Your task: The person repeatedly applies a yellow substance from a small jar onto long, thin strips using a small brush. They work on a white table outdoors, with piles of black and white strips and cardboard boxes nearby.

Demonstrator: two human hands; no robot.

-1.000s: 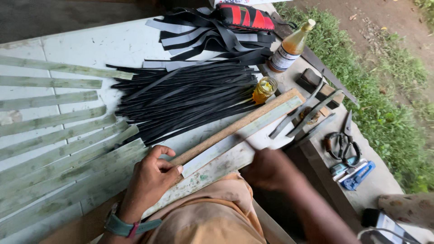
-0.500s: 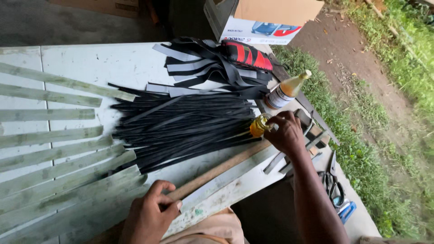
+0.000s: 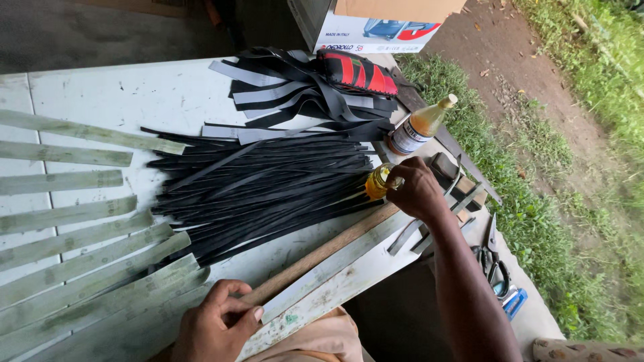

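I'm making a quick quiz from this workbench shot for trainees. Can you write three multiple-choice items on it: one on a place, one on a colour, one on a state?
1. Where does the tall bottle with the pale cap stand?
A. near the table's far right edge, beyond the small jar
B. on the grass
C. among the green strips

2. What colour are the thin strips piled mid-table?
A. white
B. black
C. orange

3. What is the right hand doing?
A. resting flat on the table
B. holding scissors
C. closed in a grip on the small yellow jar

Answers:
1 A, it stands on the table just past the jar.
2 B, the pile is black beside the pale green slats.
3 C, the fingers wrap the jar, while the left hand holds the wooden stick.
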